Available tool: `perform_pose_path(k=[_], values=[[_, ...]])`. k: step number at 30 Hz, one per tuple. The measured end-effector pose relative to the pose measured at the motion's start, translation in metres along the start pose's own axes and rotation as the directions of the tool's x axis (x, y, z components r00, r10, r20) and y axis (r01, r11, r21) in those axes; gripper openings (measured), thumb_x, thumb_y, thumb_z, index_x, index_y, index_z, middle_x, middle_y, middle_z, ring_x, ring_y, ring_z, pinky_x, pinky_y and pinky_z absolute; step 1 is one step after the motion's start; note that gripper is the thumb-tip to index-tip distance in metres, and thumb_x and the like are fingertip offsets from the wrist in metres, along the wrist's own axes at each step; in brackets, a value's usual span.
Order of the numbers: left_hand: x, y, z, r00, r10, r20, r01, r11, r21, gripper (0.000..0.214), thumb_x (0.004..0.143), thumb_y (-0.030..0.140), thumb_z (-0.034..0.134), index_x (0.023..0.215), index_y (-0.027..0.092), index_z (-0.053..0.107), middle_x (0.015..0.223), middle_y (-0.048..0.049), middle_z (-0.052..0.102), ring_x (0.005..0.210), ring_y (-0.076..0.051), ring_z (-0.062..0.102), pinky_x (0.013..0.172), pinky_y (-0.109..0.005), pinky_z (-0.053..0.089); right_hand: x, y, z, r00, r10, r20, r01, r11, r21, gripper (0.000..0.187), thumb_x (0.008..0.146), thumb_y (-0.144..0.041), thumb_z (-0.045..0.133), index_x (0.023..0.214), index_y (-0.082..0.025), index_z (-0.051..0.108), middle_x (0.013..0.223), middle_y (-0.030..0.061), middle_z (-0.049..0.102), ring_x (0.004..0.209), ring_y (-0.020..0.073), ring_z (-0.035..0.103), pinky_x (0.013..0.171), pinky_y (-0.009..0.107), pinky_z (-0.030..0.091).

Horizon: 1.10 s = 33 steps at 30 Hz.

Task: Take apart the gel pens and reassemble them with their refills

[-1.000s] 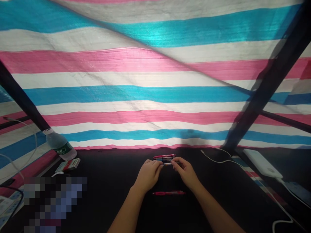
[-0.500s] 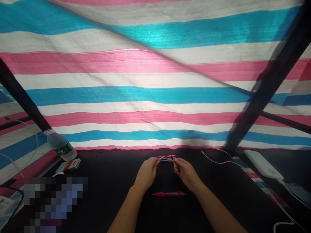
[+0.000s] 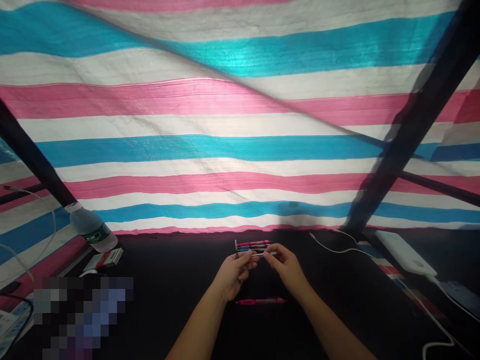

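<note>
A thin, pale pen part (image 3: 258,255), much like a refill, spans the gap between my two hands. My left hand (image 3: 233,276) is closed and pinches its left end between thumb and fingers. The fingertips of my right hand (image 3: 284,265) close on its right end. A short grey and black piece (image 3: 236,248) points upward beside my left thumb; whether that hand holds it, I cannot tell. Just beyond my fingers lie several pens, a red pen (image 3: 255,243) rearmost and partly covered ones in front. Nearer to me, a red pen (image 3: 261,301) rests crosswise between my forearms.
On the left a water bottle (image 3: 92,227) leans near a small box (image 3: 103,260). A white power bank (image 3: 405,254) with cables lies right on the black tabletop (image 3: 168,300). Striped sheeting (image 3: 225,150) hangs behind, between dark poles.
My left hand has turned and moved slightly towards me and right, fingers now curled beneath. The pale pieces held apart before now appear as one line between my hands. The grey and black piece has appeared.
</note>
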<state>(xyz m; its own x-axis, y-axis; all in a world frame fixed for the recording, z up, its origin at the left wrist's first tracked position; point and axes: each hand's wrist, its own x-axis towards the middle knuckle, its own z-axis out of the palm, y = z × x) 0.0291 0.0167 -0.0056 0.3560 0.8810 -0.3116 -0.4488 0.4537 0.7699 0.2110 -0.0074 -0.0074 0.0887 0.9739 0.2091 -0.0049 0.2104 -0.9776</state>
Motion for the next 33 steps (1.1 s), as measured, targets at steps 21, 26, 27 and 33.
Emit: perform_pose_path(k=[21,26,27,33], values=[[0.003,-0.001,0.001,0.995,-0.001,-0.099,-0.001,1.000,-0.017,0.009,0.084,0.012,0.080,0.087,0.006,0.075,0.086,-0.0116,0.076,0.065,-0.009,0.070,0.060,-0.012,0.057,0.001,-0.004,-0.003,0.982,-0.095,-0.164,0.116,0.986,0.121,0.029,0.093,-0.052,0.063,0.088,-0.024,0.066,0.081,0.0027,0.063,0.075,0.0212,0.059,0.071,0.033,0.049],[0.006,-0.008,-0.002,0.953,0.304,-0.002,-0.290,0.912,0.291,0.032,0.079,0.038,0.083,0.089,0.010,0.070,0.076,-0.0076,0.074,0.054,-0.009,0.061,0.041,-0.014,0.041,-0.003,0.000,0.000,0.996,-0.091,0.025,0.092,0.995,-0.034,0.019,0.091,-0.043,0.065,0.094,-0.025,0.067,0.074,-0.0003,0.058,0.067,0.0188,0.053,0.065,0.031,0.044],[0.006,-0.009,-0.001,0.942,0.334,0.023,-0.323,0.889,0.325,0.034,0.079,0.040,0.083,0.088,0.011,0.068,0.072,-0.0059,0.073,0.053,-0.010,0.060,0.040,-0.015,0.040,-0.005,-0.002,0.001,0.990,-0.124,0.071,0.132,0.983,-0.131,0.017,0.090,-0.041,0.067,0.095,-0.025,0.068,0.077,0.0004,0.060,0.070,0.0195,0.055,0.067,0.031,0.044],[0.004,-0.009,0.003,0.929,0.364,0.060,-0.352,0.825,0.443,0.035,0.078,0.046,0.079,0.081,0.014,0.063,0.066,-0.0033,0.070,0.048,-0.011,0.055,0.038,-0.019,0.037,-0.007,-0.006,0.006,0.986,-0.114,0.121,0.142,0.957,-0.254,0.024,0.093,-0.044,0.064,0.083,-0.022,0.071,0.071,0.0007,0.063,0.063,0.0177,0.054,0.060,0.030,0.041]])
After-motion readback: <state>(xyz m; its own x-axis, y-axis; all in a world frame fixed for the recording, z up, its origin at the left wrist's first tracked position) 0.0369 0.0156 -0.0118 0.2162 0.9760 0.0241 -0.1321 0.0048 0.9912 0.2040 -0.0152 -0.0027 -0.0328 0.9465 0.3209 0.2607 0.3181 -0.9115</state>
